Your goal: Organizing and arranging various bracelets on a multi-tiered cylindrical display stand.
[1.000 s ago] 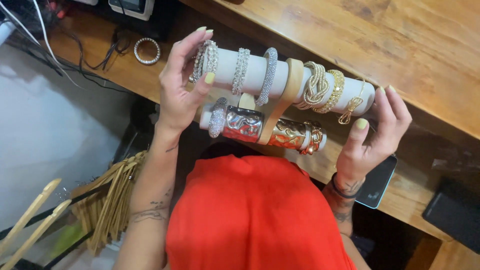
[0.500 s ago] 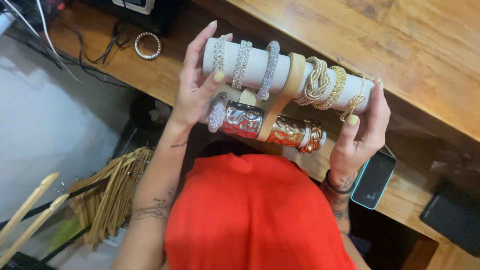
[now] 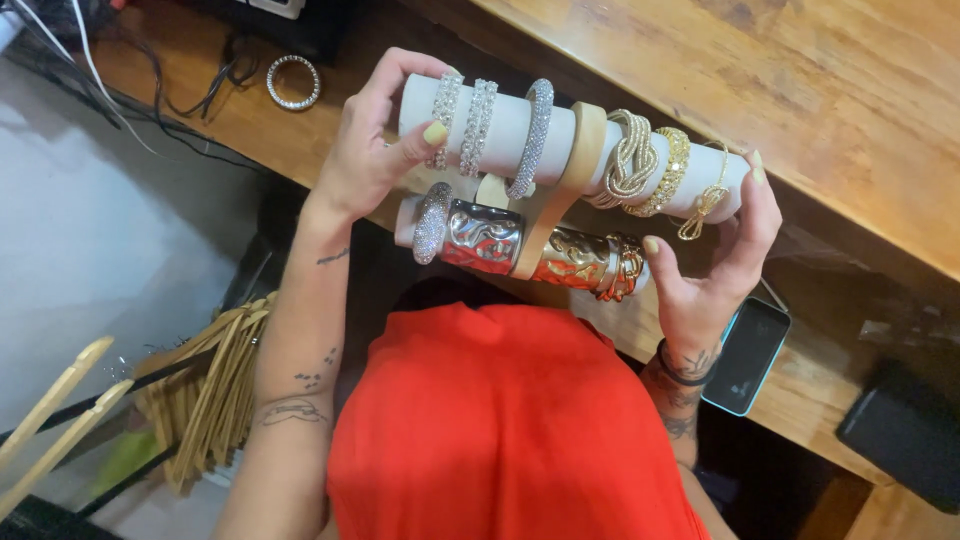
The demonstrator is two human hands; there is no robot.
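Since the earlier frame left hand (image 3: 370,150) slid off the rhinestone bangles, thumb now pressing the white two-roll bracelet stand (image 3: 505,125) | right hand (image 3: 715,265) cups its far end | both clamped on it | stand mid-frame above wooden desk (image 3: 800,90)

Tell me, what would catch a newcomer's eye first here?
Probably the two-tier bracelet stand, held above a wooden desk by the left hand and right hand. Sparkling silver bangles and gold bracelets ring its upper white roll, hammered metal cuffs the lower. The bright red garment fills the bottom of the view.
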